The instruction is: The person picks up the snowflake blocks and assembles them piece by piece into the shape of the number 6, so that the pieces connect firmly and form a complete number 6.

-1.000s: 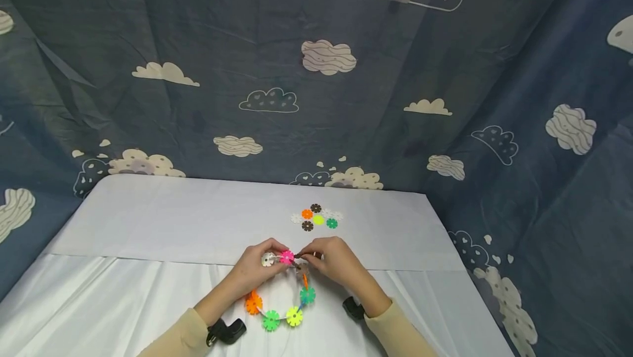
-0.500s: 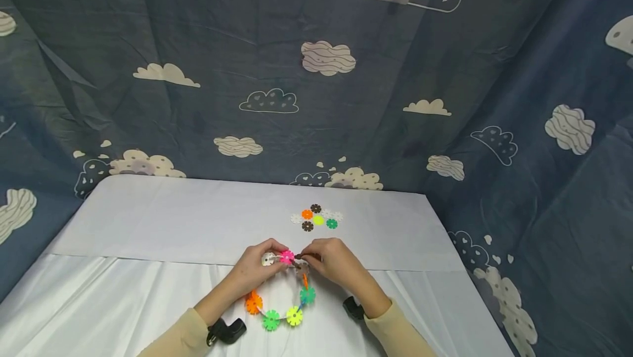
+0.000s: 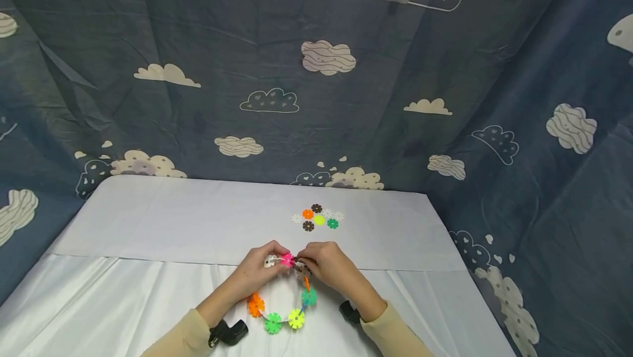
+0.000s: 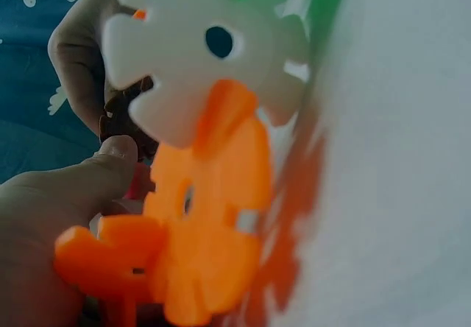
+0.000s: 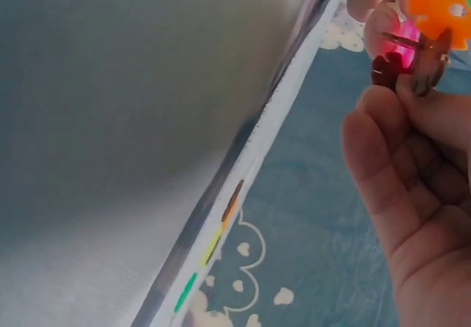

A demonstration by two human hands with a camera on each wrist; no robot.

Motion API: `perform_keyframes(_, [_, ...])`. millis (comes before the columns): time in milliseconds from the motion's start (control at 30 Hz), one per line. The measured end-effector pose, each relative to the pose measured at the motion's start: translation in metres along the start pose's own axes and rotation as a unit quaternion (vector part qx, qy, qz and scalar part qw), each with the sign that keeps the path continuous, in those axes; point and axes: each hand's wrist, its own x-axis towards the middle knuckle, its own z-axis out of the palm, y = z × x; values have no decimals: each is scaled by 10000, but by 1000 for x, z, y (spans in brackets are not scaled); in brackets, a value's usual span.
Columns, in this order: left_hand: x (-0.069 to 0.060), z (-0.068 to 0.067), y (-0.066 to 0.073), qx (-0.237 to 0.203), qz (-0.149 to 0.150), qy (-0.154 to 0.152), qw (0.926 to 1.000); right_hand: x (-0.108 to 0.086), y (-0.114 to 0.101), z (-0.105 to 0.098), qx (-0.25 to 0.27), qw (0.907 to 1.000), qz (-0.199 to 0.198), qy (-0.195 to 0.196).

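Note:
Notched plastic snowflake discs are linked into a looped chain on the white table. In the head view, my left hand [image 3: 254, 273] pinches the pink disc [image 3: 287, 260] at the loop's far side. My right hand [image 3: 330, 263] grips a brown disc [image 5: 388, 71] between thumb and fingers, up against the pink one. Nearer me, the loop runs through orange [image 3: 256, 305], green [image 3: 273, 323], yellow [image 3: 296, 319] and teal discs [image 3: 309, 296]. A white disc [image 4: 165, 54] and orange discs [image 4: 213, 246] fill the left wrist view. Fingers partly hide the joint between pink and brown.
Loose discs lie flat beyond the hands: brown [image 3: 309, 226], orange [image 3: 307, 214], yellow [image 3: 319, 220], green [image 3: 333, 224] and several white ones [image 3: 338, 216]. A dark cloud-print curtain [image 3: 198, 99] hangs behind the white table [image 3: 173, 219]. Black wrist devices [image 3: 229, 333] sit by both wrists.
Both hands and the loop have shifted slightly toward me. My right hand has come a little left, closer to the left hand, and its grip has tilted. The loose discs stay put.

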Motion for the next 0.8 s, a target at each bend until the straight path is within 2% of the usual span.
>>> perform_keyframes(100, [0, 1, 1, -42, 45, 24, 10000, 0, 1, -2, 40, 9998, 154, -129])
perform_keyframes(200, [1, 1, 2, 48, 58, 103, 9999, 1, 5, -10, 401, 9968, 488, -494])
perform_keyframes(333, [2, 0, 4, 222, 26, 113, 9997, 9, 28, -22, 914, 9810, 1563, -694])
perform_keyframes(400, [1, -2, 4, 249, 11, 131, 9996, 18, 45, -21, 783, 9721, 2104, -683])
perform_keyframes(467, [1, -3, 4, 286, 17, 172, 9994, 31, 60, -14, 422, 9650, 2465, -793])
perform_keyframes(567, [-1, -4, 4, 273, 73, 197, 9994, 50, 74, -1, -276, 9588, 2546, -1228])
perform_keyframes(667, [-1, -2, 5, 242, 136, 89, 9996, 60, 79, 10, -691, 9512, 2603, -1508])
perform_keyframes(733, [-1, -1, 7, 221, 154, 38, 9996, 63, 79, 14, -787, 9463, 2729, -1544])
perform_keyframes(800, [-1, -1, 8, 219, 162, 39, 9996, 64, 79, 13, -550, 9432, 2898, -1530])
